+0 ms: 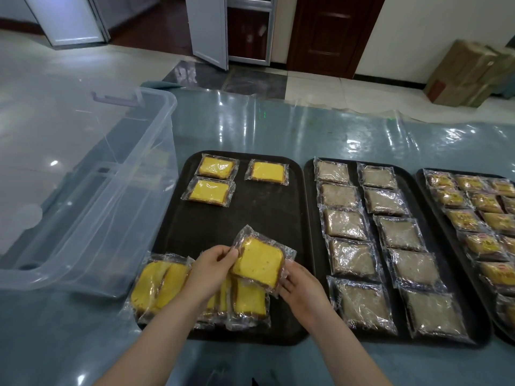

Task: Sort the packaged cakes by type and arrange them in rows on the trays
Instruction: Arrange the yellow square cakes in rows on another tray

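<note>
Holding: yellow cake packet [257, 264], tilted, above the near half of the left tray [250, 215]
Left hand [213, 270]: my thumb and fingers pinch its left edge
Right hand [302, 288]: my fingers curl under its right lower corner
Below: loose pile of yellow packets [164, 285]
Far end: three placed yellow packets [214, 168]
Right: middle tray [367, 174] of brown cakes [345, 221]

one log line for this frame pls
stage: laying yellow cakes | left hand + right hand: holding yellow cake | left tray: three laid, pile waiting
</note>
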`<state>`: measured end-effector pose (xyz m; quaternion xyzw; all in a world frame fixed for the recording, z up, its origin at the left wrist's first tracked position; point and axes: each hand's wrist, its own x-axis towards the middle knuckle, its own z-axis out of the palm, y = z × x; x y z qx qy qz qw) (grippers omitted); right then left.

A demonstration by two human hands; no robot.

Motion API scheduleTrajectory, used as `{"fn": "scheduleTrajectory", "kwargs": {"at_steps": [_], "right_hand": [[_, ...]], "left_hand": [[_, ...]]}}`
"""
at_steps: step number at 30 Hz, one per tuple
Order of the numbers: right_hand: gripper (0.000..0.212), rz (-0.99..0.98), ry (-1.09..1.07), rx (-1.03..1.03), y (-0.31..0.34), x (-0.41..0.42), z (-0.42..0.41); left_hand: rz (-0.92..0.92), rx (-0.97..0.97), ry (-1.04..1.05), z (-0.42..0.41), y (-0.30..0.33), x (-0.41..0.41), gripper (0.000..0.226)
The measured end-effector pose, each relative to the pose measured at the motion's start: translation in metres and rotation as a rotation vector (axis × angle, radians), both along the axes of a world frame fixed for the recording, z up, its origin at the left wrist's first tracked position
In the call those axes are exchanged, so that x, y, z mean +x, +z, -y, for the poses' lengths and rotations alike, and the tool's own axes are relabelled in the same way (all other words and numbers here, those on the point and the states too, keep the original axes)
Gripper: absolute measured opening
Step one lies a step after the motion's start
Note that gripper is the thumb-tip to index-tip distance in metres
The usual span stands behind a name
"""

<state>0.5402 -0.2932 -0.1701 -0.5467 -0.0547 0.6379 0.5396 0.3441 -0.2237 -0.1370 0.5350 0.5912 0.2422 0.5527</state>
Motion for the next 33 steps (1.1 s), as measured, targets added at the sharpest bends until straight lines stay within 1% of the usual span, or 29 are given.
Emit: {"fn": "scheduleTrajectory", "kwargs": {"at_steps": [6,10,15,20,22,25,28,31,33], "right_hand": [[0.036,-0.041,0.116,0.032,0.001,-0.019,0.000],[0.032,0.003,0.095,0.047,-0.005,-0.026,-0.004],[0.024,0.097,0.068,0.040,-0.006,-0.018,-0.022],[0.023,0.108,0.060,0.019,-0.002,-0.001,-0.048],[0.021,0.110,0.025,-0.007,-0.002,0.006,-0.060],[0.016,0.151,-0.012,-0.060,-0.005,0.018,-0.082],[0.013,0.128,-0.048,-0.097,-0.011,0.027,-0.105],[0.012,0.200,-0.010,-0.114,-0.017,0.032,-0.128],[0.012,0.265,0.033,-0.110,-0.021,0.033,-0.142]], "left_hand": [[0.109,-0.106,0.132,-0.019,0.002,0.003,0.033],[0.158,-0.150,0.170,-0.030,-0.001,0.003,0.032],[0.143,-0.119,0.124,-0.042,0.002,0.005,0.032],[0.102,-0.052,0.082,-0.057,0.003,0.003,0.019],[0.022,-0.030,0.015,-0.064,-0.003,-0.001,0.024],[-0.156,-0.033,-0.180,-0.076,-0.015,-0.008,0.037],[-0.313,-0.034,-0.360,-0.084,-0.023,-0.009,0.051],[-0.554,0.018,-0.505,-0.094,-0.031,-0.005,0.062],[-0.676,0.033,-0.564,-0.101,-0.036,-0.003,0.063]]}}
